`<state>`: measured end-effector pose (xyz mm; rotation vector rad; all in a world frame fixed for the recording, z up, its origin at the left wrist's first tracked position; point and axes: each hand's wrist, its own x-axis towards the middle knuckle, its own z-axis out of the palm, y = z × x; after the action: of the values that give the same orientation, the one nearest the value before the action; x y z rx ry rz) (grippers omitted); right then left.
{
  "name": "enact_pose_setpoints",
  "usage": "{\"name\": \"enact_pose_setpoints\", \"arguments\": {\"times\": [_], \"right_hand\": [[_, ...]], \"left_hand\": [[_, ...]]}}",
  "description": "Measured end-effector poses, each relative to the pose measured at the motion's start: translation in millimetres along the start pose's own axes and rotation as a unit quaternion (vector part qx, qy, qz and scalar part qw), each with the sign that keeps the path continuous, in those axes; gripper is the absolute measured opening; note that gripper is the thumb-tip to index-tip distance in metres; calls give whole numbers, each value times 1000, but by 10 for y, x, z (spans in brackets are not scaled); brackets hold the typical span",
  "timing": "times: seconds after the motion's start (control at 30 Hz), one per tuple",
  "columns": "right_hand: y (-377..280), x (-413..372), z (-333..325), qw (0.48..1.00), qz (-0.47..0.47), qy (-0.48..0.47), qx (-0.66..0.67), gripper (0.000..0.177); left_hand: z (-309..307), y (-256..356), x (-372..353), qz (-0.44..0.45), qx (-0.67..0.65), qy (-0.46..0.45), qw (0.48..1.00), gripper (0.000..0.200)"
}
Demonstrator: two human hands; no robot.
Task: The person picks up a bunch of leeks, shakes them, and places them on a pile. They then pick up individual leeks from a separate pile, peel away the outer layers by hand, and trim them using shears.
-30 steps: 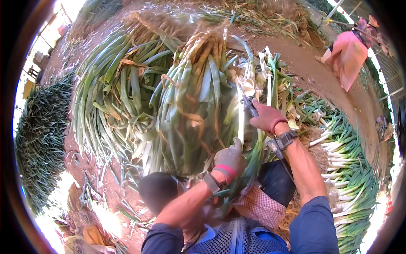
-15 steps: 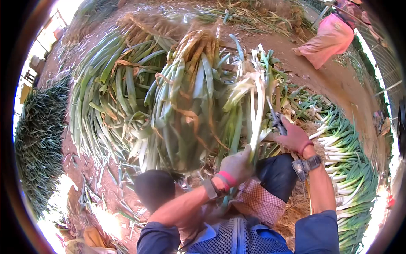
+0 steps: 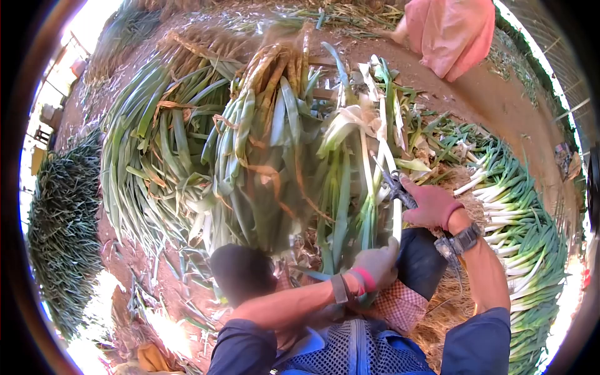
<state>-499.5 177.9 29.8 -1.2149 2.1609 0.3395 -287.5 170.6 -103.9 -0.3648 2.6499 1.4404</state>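
The work area is an outdoor plot of bare red earth, on which the produce is stacked directly. A single leek is held upright in front of the seated person: its lower stalk is enclosed by the left hand, which is closed around it just above the lap. The right hand is closed on a cutting tool, whose blades are placed against the stalk above the left hand; whether the blades are open cannot be told. To the right, a row of cleaned leeks with white shanks exposed is laid side by side, and this is judged to be the finished portion. Directly ahead, a large untrimmed bundle with yellowed outer leaves is stacked, and a second bundle lies to its left. Going by these, well over half of the stock is judged to be unprocessed. A person in pink clothing is visible at the upper edge.
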Motion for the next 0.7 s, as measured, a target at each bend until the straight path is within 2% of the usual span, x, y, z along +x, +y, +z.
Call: {"name": "enact_pose_setpoints", "arguments": {"times": [0.07,0.13,0.37,0.43,0.47,0.5,0.57,0.63,0.67,0.7], "right_hand": [[139,176,65,1000,3,13,-7,93],[269,308,111,999,20,34,-20,93],[333,508,111,999,45,16,-10,94],[375,669,129,998,7,64,-4,90],[420,784,213,986,-34,159,-48,89],[528,865,216,986,-36,159,-46,89],[536,908,-96,985,74,155,-1,82],[799,940,-299,955,140,256,51,82],[782,826,-485,940,208,250,104,78],[864,817,-474,940,209,249,105,78]], "left_hand": [[44,33,-24,4,2,-38,999,79],[71,41,-30,9,-8,-40,999,79],[79,271,-71,-11,-12,-81,997,81],[32,326,-86,-14,-34,-65,997,82],[21,330,-75,-15,-32,-66,997,82],[8,329,-57,-21,-33,-44,998,83],[-36,318,3,-29,-34,-22,999,83],[-122,292,134,14,-76,19,997,86],[-192,357,189,5,-101,20,995,81],[-220,359,275,4,-101,18,995,81]]}}
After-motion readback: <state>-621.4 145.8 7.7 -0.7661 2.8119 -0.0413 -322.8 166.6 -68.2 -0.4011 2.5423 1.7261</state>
